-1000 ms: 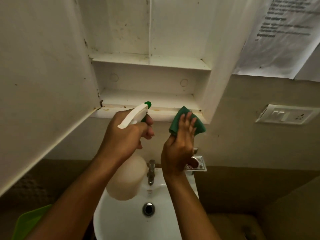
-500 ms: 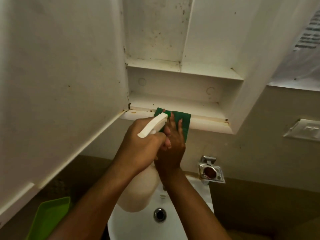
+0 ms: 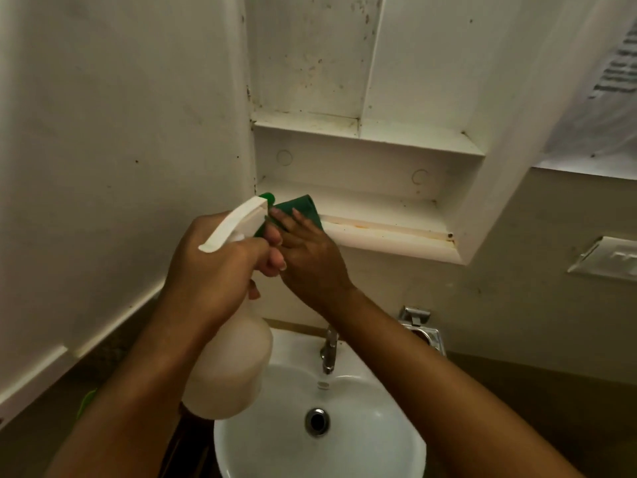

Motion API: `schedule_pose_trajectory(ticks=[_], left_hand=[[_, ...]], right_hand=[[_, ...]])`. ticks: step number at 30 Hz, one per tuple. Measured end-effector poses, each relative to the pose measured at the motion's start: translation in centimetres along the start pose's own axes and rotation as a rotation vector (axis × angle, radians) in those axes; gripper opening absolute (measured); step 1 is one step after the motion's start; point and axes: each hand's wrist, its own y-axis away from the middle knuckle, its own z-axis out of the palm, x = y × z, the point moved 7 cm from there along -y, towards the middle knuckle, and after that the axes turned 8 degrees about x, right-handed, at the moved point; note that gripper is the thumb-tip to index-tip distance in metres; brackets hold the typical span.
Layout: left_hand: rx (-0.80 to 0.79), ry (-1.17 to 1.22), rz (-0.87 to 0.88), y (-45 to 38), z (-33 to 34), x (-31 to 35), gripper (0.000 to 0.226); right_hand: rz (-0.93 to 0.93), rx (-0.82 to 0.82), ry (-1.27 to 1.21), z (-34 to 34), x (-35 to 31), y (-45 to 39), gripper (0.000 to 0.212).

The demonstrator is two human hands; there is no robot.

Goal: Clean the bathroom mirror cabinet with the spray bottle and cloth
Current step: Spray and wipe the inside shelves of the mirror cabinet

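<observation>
The white mirror cabinet (image 3: 389, 236) hangs open above the sink, its shelves bare and speckled with dirt. My left hand (image 3: 213, 267) grips the neck of a translucent spray bottle (image 3: 231, 367) with a white trigger head and green nozzle, held just left of the cabinet's bottom ledge. My right hand (image 3: 310, 257) presses a green cloth (image 3: 303, 208) with straight fingers against the left end of that ledge, right beside the bottle's nozzle. Part of the cloth is hidden behind my hands.
The cabinet's open door (image 3: 120, 150) fills the left side. A white sink (image 3: 344, 426) with a chrome tap (image 3: 329, 350) sits below. A metal holder (image 3: 424, 329), a wall switch plate (image 3: 610, 260) and a taped paper (image 3: 606, 81) are at the right.
My right hand slid the green cloth leftward along the bottom ledge, from its right end to its left end. The view shifted left; the bottle stays in my left hand.
</observation>
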Motion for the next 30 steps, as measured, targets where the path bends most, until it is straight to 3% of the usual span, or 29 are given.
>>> schedule_pose_trajectory(ticks=[4,9,17,22,26,30], left_hand=[[0.024,-0.011,0.008,0.1,-0.6,0.3,0.022],[0.087,-0.013,-0.024,0.1,-1.0,0.0,0.02],[0.094,0.015,-0.031,-0.3,-0.1,0.0,0.024],[0.098,0.011,-0.036,-1.0,0.0,-0.2,0.023],[0.117,0.016,-0.032,-1.3,-0.5,-0.4,0.024],[0.107,0.022,-0.027,-1.5,-1.0,-0.3,0.025]], right_hand=[[-0.234,-0.244,0.113,-0.1,1.7,1.7,0.05],[-0.304,-0.278,0.144,-3.2,4.2,4.0,0.046],[-0.127,-0.127,0.122,-9.7,8.1,7.6,0.032],[0.182,0.019,0.229,-14.3,10.0,9.9,0.032],[0.379,0.063,0.323,-13.2,8.6,9.5,0.039],[0.417,0.037,0.306,-10.1,6.3,7.0,0.036]])
